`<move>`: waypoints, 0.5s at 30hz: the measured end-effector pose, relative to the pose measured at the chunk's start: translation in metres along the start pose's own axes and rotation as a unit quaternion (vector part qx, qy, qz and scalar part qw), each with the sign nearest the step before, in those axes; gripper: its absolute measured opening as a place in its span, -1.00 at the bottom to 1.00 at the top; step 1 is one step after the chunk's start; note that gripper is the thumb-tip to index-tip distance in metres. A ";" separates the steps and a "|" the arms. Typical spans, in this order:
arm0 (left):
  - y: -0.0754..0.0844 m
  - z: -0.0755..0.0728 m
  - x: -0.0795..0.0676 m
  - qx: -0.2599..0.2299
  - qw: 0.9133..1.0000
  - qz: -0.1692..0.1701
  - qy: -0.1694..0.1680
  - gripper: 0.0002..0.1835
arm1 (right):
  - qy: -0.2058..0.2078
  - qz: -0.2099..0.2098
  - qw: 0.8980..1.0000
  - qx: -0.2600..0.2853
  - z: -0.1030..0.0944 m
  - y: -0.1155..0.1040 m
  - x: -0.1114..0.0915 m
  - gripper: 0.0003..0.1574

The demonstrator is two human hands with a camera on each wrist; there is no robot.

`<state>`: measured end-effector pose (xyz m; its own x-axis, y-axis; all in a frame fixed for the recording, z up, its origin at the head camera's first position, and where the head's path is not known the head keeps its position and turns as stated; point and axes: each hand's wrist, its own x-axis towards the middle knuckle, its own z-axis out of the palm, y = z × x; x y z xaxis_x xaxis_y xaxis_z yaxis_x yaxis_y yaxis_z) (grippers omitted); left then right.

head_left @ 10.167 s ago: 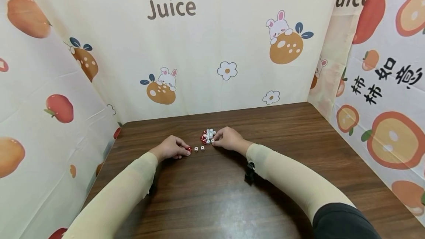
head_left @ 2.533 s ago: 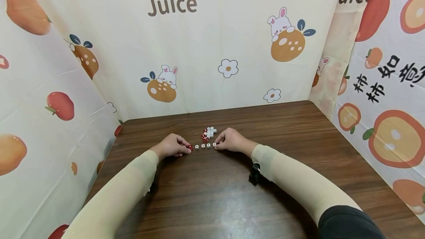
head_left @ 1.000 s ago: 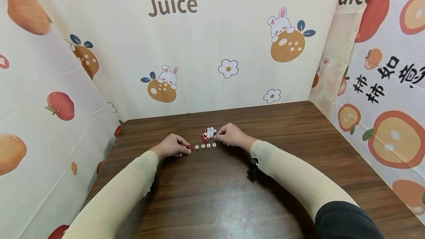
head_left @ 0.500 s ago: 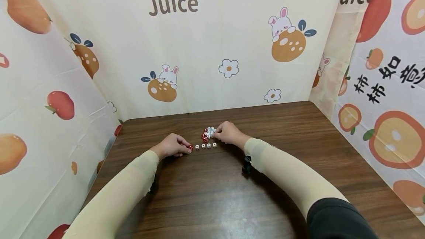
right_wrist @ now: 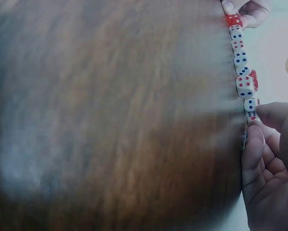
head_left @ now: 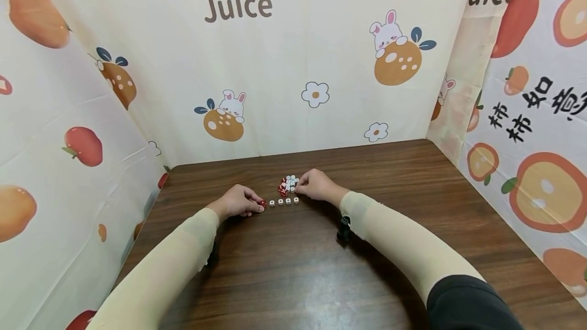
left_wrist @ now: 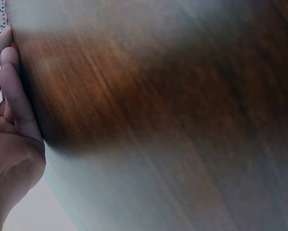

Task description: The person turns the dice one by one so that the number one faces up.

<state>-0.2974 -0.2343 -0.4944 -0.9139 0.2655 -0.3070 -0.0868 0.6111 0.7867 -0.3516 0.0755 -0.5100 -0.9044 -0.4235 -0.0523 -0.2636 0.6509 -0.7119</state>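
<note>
Row of white dice [head_left: 281, 201] on desk [head_left: 279, 264] grown from two to four since earliest frame. Left hand [head_left: 237, 200] pinches red die [head_left: 263, 203] at row's 9 o'clock end. Right hand [head_left: 316, 186] pinches one white die [right_wrist: 252, 115] at 4 o'clock of mixed pile [head_left: 288, 186]. Lining-up looks part done; pile, 1 o'clock of row, remains.

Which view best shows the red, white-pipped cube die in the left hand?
The right wrist view: the red, white-pipped cube die appears largest there, with individual pips visible. The head view shows it small, pinched by the left hand. In the left wrist view, the hand hides it, leaving at most a red sliver.
</note>
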 end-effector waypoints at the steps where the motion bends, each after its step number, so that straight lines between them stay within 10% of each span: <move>1: 0.000 0.000 0.000 -0.001 1.000 -0.001 0.001 -0.75 | 0.001 0.003 1.000 0.002 0.000 0.000 0.000 -0.76; 15: -0.001 0.001 0.003 -0.002 1.000 -0.004 0.003 -0.77 | 0.008 -0.016 0.999 -0.040 0.003 0.001 -0.001 -0.78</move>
<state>-0.2996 -0.2339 -0.4967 -0.9159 0.2557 -0.3094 -0.0955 0.6100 0.7867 -0.3500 0.0752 -0.5125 -0.9001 -0.4352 -0.0186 -0.3178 0.6853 -0.6553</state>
